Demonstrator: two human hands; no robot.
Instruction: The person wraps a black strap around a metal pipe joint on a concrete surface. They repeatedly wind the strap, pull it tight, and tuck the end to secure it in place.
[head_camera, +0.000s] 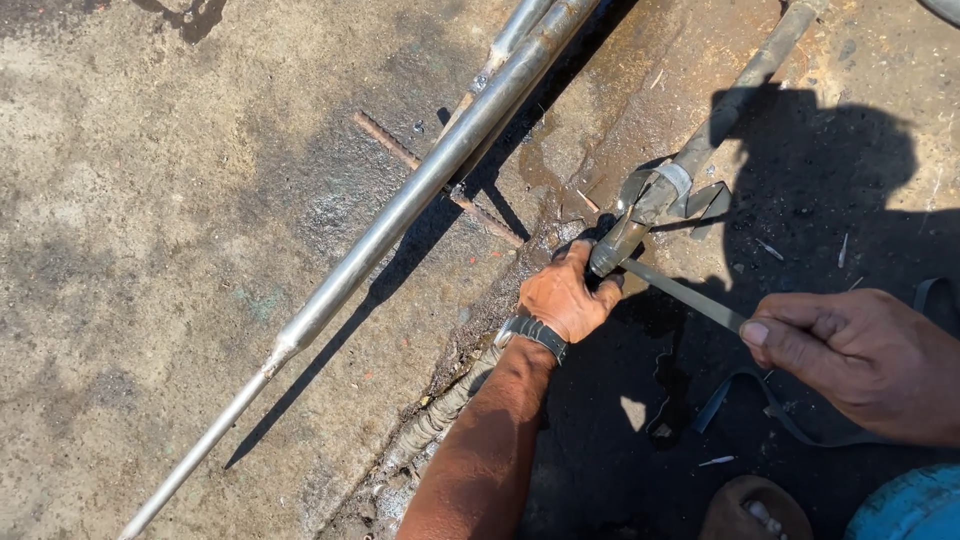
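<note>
**Two hands, one strap, one wrapped pipe**

We cannot see the right hand's (860, 360) wrist; it is cut off at the right edge. Its fingers pinch a flat grey rubber strap (680, 293), pulled taut at mid-frame. Our left hand (563, 297), wearing one wristwatch (533, 332), grips the wrapped pipe (655, 195) at centre right. Two long steel rods (400, 210) cross the rough concrete floor (150, 200).

Long, shiny grey metal pipe (400, 215) lying diagonally across stained, sunlit concrete ground (150, 200). Thin rusty brown rebar rod (440, 180) crossing beneath it. Rounded blue plastic container edge (910, 510) at bottom right. Small pale scraps (716, 461) scattered in dark shadow nearby.
</note>
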